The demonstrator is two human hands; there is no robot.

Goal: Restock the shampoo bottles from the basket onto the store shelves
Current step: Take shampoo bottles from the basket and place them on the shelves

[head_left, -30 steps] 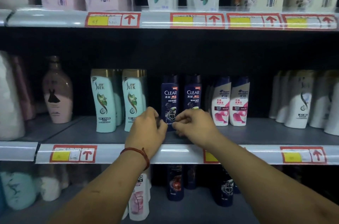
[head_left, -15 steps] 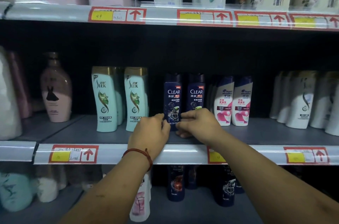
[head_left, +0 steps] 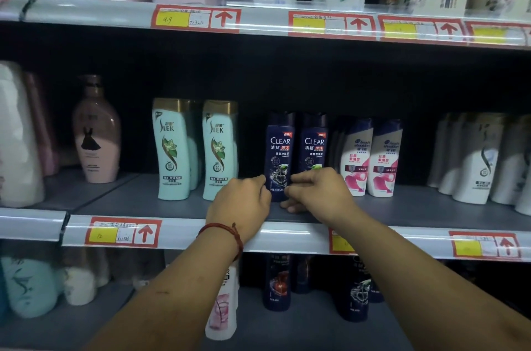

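Both hands pinch the upright dark-blue plastic shampoo bottle [head_left: 280,149] low down: left hand [head_left: 241,202] on its left, right hand [head_left: 320,192] on its right; long axis vertical.

Clear pair [head_left: 313,145] on shelf [head_left: 138,201], Slek pair [head_left: 172,149] left of it, Head & Shoulders pair [head_left: 357,156] just right of it, left hand [head_left: 242,201] and right hand [head_left: 319,190] flanking left Clear bottle [head_left: 280,149]

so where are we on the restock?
Done: SLEK bottles and right CLEAR bottle stand upright on the middle shelf. In hand: left hand and right hand grip the left CLEAR bottle at its base, on that shelf. Left: cannot tell; the basket is out of view.
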